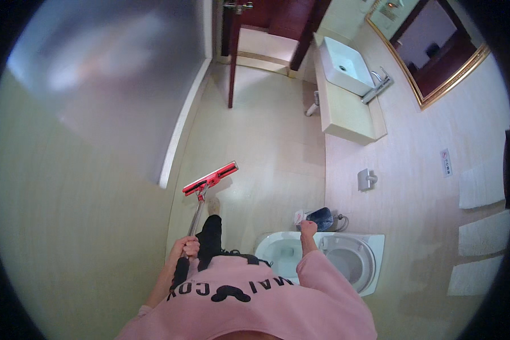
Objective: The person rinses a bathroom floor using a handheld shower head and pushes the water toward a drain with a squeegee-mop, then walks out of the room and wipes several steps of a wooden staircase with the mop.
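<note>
My left hand [187, 246] is closed around the metal handle [196, 216] of a mop. Its long red mop head [211, 178] is by the floor, ahead of my foot [213, 206], with a pale strip along the far edge. My right hand [308, 228] is curled like a fist in front of a small waste bin with a dark liner [321, 219]. Whether it grips anything is hidden. Beside the bin is a white item with red marks [299, 216]. Below that hand stands a white toilet [272, 250] with its lid raised [348, 259].
A frosted glass partition [153, 85] stands on the left above a pale curb [185, 112]. The dark red door [233, 63] is ajar at the far end. On the right are a counter [348, 119], white basin [342, 63], faucet [377, 89], gold-framed mirror [437, 51] and paper holder [366, 179].
</note>
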Demonstrator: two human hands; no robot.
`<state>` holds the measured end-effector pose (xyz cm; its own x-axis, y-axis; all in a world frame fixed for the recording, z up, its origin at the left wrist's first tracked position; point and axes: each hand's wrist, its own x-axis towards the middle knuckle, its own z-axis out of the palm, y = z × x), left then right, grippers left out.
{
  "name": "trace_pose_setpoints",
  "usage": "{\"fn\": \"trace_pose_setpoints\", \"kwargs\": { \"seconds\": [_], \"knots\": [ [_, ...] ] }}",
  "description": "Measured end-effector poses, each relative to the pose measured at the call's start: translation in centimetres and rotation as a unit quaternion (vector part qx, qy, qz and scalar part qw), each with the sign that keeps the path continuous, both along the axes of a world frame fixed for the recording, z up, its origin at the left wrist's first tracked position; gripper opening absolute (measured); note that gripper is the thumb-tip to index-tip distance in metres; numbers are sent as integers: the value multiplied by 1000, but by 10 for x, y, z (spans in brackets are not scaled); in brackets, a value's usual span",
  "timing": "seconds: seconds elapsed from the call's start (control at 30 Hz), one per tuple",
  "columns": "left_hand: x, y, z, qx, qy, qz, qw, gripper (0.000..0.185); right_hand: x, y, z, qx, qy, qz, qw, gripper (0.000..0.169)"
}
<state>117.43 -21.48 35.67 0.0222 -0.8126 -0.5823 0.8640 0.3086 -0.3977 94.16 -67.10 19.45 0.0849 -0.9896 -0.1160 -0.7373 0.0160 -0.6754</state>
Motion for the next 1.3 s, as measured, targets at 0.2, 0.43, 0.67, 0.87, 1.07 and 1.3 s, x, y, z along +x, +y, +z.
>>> {"fn": "trace_pose_setpoints", "kwargs": {
  "seconds": [0.2,0.43,0.67,0.87,1.07,1.3],
  "knots": [
    [178,-126,7,-36,18,-83,996,24,41,-52,9,-27,174,47,983,19],
    [305,-314,57,-8,-46,-199,979,28,131,-124,77,-18,117,-90,989,23],
    [392,-526,61,-13,-24,-202,979,24,315,-322,54,-33,35,94,994,21],
    [456,-632,74,-20,-32,-166,985,23,537,-466,114,-104,-75,213,969,11],
    [552,-717,53,-31,-45,-165,985,27,699,-557,175,-134,-202,253,937,12],
    [705,-815,35,-45,-95,-157,982,30,841,-663,162,-104,-192,235,947,12]
  ]
}}
